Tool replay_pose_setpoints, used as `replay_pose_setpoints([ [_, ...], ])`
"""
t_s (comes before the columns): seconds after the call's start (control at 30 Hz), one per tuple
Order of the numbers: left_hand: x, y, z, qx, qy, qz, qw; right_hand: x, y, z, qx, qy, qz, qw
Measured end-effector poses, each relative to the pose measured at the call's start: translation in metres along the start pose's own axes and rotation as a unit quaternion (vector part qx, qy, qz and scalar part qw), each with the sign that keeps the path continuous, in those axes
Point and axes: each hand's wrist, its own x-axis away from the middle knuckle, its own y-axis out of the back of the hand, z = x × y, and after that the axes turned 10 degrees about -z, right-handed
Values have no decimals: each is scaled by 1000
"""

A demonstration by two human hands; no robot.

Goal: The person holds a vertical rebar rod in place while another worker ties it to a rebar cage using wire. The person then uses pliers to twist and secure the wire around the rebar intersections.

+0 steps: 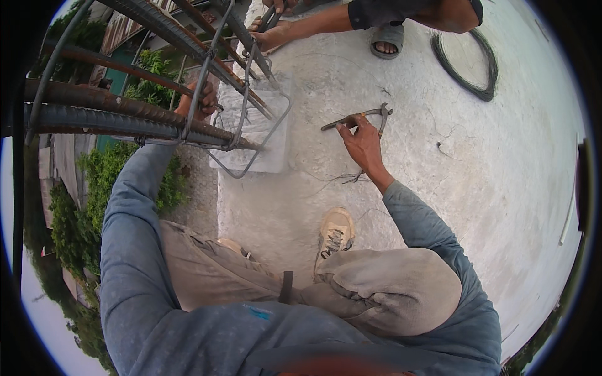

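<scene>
My right hand holds a pair of pincers above the pale concrete, with the handles spread apart. On the left, my left hand is among the upright rebars, fingers curled in beside a bent steel stirrup. Bars hide part of it, and what it grips I cannot make out. The bars rise from a pale concrete block, with several stirrups looped around them. Across the cage, another person's hand is close to the bars with a dark tool.
A coil of thin dark wire lies at the far right. Loose wire bits are scattered on the concrete floor. The other person's sandalled foot is at the back. Along the left, the slab's edge drops off toward green bushes.
</scene>
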Motion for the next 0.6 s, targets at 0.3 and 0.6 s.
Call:
replay_pose_setpoints([
  [0.3,-5,8,-2,3,23,52,998,44,20,-75,222,-86,-101,966],
  [0.6,-5,10,2,12,11,50,999,26,22,-100,109,-138,-103,979],
])
